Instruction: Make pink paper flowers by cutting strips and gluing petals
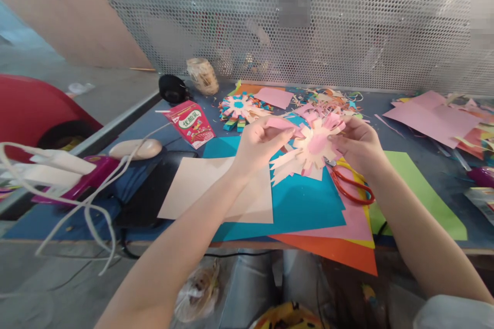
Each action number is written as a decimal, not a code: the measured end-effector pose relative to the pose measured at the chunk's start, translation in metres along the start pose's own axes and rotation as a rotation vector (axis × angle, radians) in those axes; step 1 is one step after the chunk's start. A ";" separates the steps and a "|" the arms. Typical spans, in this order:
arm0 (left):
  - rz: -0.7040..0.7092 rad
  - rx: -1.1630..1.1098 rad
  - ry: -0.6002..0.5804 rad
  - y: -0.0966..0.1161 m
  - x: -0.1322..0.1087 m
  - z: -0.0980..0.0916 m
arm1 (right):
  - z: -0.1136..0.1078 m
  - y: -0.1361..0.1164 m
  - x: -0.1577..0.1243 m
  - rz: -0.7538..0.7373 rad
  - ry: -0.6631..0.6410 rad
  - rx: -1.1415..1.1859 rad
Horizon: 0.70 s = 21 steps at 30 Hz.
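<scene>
A paper flower (317,143) with cream and pink petals around a pink centre is held up above the coloured sheets. My right hand (357,144) pinches its right edge between thumb and fingers. On the flower's left side, my left hand (258,141) is closed on a pink paper strip (281,124); whether the strip is joined to the flower I cannot tell. Cut cream strips (285,163) lie just below. Beneath my hands are a blue sheet (304,211) and a cream sheet (193,185). Red-handled scissors (349,193) lie beside my right wrist, their blades partly hidden.
A finished-looking layered paper flower (238,106) and a pink drink carton (192,124) stand behind. Left are a computer mouse (136,148) and a purple power strip (96,169) with white cables. Pink sheets (432,115) and scraps lie right, before a perforated metal panel (239,20).
</scene>
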State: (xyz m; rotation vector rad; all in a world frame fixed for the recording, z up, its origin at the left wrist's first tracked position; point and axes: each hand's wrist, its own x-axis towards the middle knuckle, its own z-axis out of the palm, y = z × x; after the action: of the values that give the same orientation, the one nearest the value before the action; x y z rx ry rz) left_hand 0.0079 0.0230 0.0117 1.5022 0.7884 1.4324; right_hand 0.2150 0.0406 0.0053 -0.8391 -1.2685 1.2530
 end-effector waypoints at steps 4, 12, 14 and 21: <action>0.000 -0.004 -0.014 0.003 0.000 0.000 | 0.002 -0.001 0.000 -0.004 0.010 0.001; 0.020 -0.047 -0.046 -0.003 0.000 0.002 | 0.003 0.001 -0.002 -0.043 -0.004 -0.032; 0.030 -0.029 -0.054 -0.005 0.000 0.002 | 0.003 0.002 -0.002 -0.054 -0.008 -0.037; 0.139 0.132 -0.012 -0.003 -0.003 0.003 | 0.003 0.003 -0.003 -0.115 -0.010 -0.097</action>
State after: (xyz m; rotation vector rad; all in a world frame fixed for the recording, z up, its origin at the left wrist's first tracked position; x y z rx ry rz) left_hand 0.0105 0.0211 0.0083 1.6921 0.7977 1.4962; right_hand 0.2118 0.0373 0.0019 -0.8176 -1.3754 1.1134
